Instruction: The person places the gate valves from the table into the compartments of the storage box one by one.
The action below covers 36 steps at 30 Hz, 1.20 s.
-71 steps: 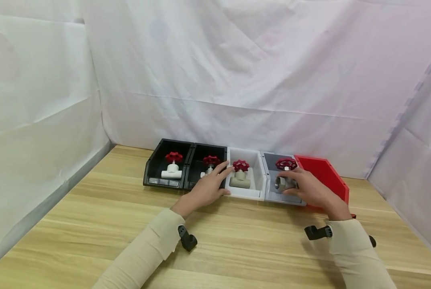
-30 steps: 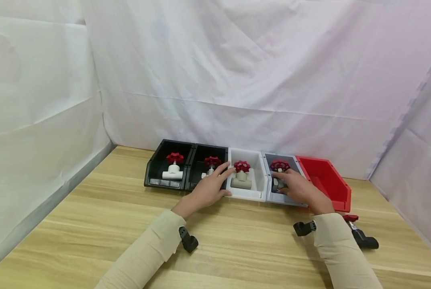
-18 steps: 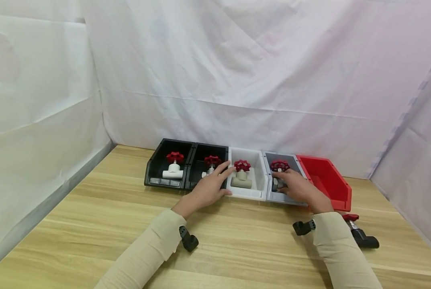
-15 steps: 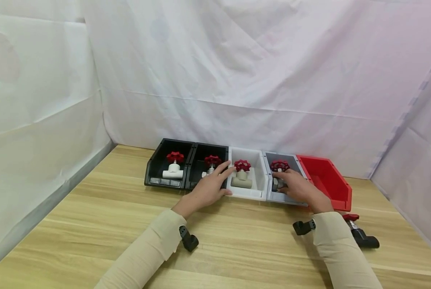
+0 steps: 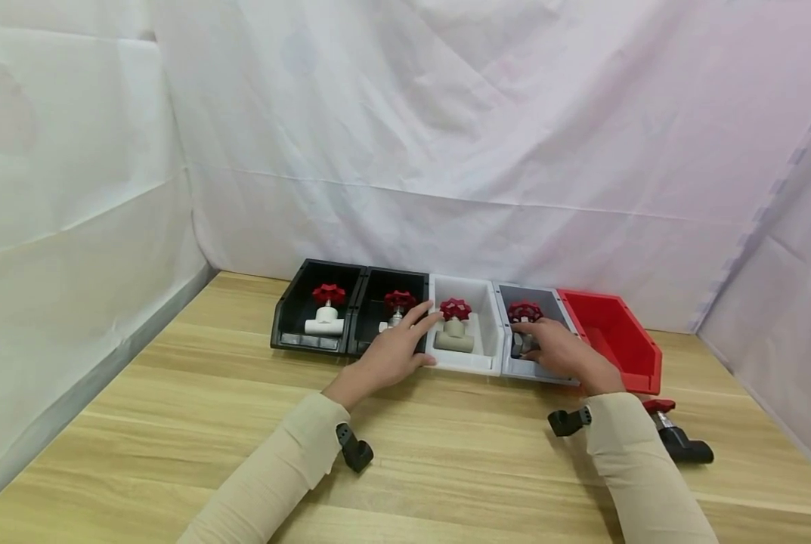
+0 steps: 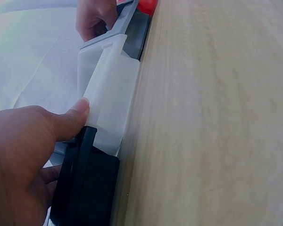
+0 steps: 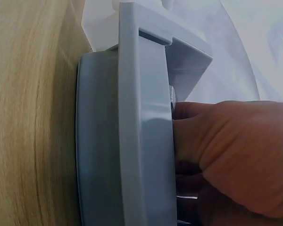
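A row of small bins stands at the back of the table. My right hand (image 5: 561,351) reaches into the grey bin (image 5: 548,301) and holds a metal valve (image 5: 522,344) with a red handwheel; in the right wrist view its fingertips are hidden behind the bin wall. My left hand (image 5: 391,355) lies over the front of the second black bin (image 5: 371,276) and the white bin (image 5: 493,332), fingers spread. In the left wrist view its thumb rests on the white bin's front lip. A beige valve (image 5: 454,336) with a red handwheel sits in the white bin.
A white valve (image 5: 324,321) lies in the leftmost black bin (image 5: 286,302), another red-wheeled valve (image 5: 400,302) in the second, partly covered by my left hand. The red bin (image 5: 609,332) ends the row. A black valve (image 5: 684,446) lies on the table beside my right forearm.
My right hand has moved left and lowered the metal valve in the grey bin, then stays nearly still. The black valve by the forearm has come into sight. My left hand keeps its place.
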{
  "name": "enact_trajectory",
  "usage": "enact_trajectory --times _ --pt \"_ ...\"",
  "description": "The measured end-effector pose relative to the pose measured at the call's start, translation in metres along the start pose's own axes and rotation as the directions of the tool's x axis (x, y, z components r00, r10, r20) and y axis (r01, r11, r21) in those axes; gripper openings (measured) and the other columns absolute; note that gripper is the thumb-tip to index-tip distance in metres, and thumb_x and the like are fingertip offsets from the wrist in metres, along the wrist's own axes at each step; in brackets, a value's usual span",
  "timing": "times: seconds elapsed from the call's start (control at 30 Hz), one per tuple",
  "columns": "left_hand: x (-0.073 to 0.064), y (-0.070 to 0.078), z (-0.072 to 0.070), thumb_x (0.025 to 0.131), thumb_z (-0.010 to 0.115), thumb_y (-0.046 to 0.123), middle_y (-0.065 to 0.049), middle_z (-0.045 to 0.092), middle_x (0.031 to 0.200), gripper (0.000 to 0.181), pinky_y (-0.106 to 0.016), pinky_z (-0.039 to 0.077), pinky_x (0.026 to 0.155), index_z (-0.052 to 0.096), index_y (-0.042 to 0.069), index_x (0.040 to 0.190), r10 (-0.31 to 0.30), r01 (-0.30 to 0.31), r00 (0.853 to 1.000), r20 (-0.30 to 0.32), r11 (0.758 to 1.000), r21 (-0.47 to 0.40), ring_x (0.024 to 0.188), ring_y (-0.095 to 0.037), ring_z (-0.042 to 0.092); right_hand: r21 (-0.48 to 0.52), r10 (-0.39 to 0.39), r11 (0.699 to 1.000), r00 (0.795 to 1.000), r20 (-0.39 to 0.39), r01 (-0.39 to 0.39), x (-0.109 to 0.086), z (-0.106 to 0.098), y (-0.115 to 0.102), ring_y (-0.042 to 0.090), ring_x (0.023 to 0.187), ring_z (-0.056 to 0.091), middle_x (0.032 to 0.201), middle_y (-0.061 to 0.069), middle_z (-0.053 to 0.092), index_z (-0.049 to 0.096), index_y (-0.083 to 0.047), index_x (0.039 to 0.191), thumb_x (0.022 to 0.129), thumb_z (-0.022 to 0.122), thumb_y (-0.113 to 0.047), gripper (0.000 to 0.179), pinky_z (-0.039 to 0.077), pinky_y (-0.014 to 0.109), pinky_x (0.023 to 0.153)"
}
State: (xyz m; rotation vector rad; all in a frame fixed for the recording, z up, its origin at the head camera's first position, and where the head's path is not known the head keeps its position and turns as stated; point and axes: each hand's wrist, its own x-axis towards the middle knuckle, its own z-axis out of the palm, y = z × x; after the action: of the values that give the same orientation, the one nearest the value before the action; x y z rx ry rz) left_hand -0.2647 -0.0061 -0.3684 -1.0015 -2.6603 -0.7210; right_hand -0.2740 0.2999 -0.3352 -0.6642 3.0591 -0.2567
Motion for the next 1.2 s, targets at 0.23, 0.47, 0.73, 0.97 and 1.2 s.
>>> enact_trajectory --times 0.23,0.47,0.73,0.97,1.2 --pt "-0.0005 -0.0003 -0.0001 0.089 0.069 0.029 -0.007 0.020 0.157 0.072 -0.026 0.039 0.053 0.034 0.015 0.150 0.003 -0.003 1.000 -0.004 1.000 0.004 0.050 -0.008 0.045 0.015 0.018 1.000 1.000 0.021 -0.019 0.0014 -0.0021 -0.0016 0.039 0.106 0.054 0.121 0.022 0.057 0.055 -0.003 0.134 0.076 0.078 -0.004 0.062 0.048 0.051 0.085" --pt "-0.0007 -0.0010 0.0006 0.088 0.069 0.029 -0.008 0.020 0.156 0.072 -0.026 0.038 0.052 0.035 0.012 0.149 0.005 -0.005 1.000 -0.009 1.000 0.000 0.050 -0.009 0.045 0.045 0.065 0.997 0.996 0.060 -0.068 0.0026 -0.0050 -0.0038 0.036 0.102 0.057 0.120 0.021 0.060 0.054 -0.004 0.135 0.077 0.079 -0.006 0.064 0.051 0.047 0.081" --pt "-0.0004 0.0002 -0.0006 0.088 0.069 0.030 -0.008 0.020 0.156 0.072 -0.026 0.038 0.053 0.034 0.014 0.149 0.009 -0.009 1.000 -0.004 1.000 0.007 0.052 -0.008 0.045 0.059 0.074 0.995 0.993 0.087 -0.080 0.0034 -0.0062 -0.0035 0.035 0.101 0.057 0.119 0.021 0.060 0.054 -0.004 0.136 0.079 0.077 -0.005 0.061 0.051 0.046 0.080" --pt "0.0003 -0.0004 0.0003 0.088 0.069 0.030 -0.007 0.020 0.156 0.072 -0.026 0.039 0.053 0.034 0.014 0.149 0.006 -0.005 1.000 -0.005 1.000 0.007 0.052 -0.008 0.046 0.076 0.112 0.990 0.988 0.109 -0.121 0.0047 -0.0053 -0.0035 0.037 0.103 0.054 0.121 0.021 0.058 0.055 -0.004 0.134 0.078 0.078 -0.005 0.061 0.052 0.047 0.079" --pt "-0.0002 -0.0008 0.0011 0.089 0.069 0.030 -0.007 0.020 0.157 0.072 -0.026 0.039 0.053 0.034 0.014 0.150 0.004 -0.004 1.000 -0.006 1.000 0.011 0.054 -0.008 0.047 0.074 0.148 0.985 0.982 0.121 -0.158 0.0064 -0.0043 -0.0041 0.038 0.105 0.054 0.122 0.021 0.058 0.056 -0.006 0.134 0.077 0.078 -0.005 0.061 0.051 0.048 0.080"
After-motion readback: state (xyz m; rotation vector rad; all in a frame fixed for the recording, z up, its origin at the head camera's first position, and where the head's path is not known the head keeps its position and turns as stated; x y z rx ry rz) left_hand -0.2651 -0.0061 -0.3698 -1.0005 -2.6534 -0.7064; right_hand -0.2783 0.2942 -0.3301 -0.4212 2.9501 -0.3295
